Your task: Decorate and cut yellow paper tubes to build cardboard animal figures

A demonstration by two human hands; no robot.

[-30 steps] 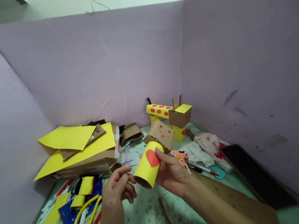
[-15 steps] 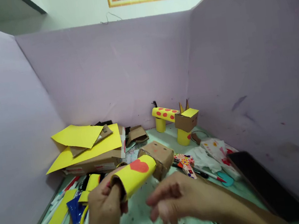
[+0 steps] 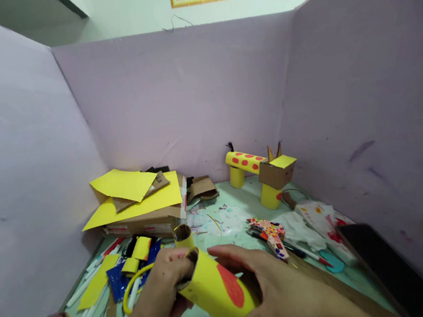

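"One big yellow tube (image 3: 215, 293), one little tube (image 3: 184, 241) just behind. Held how?"

"Over the table (image 3: 252, 188), pinched at one end by left fingers (image 3: 182, 269), gripped by right fingers (image 3: 234, 252)."

"Looks how?"

"Round, with one big red patch (image 3: 231, 287)."

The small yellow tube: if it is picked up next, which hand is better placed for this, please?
Left, I think. The left hand is closest to the small tube, just in front of it. The right hand is farther off, and could perhaps hold the heart tube alone.
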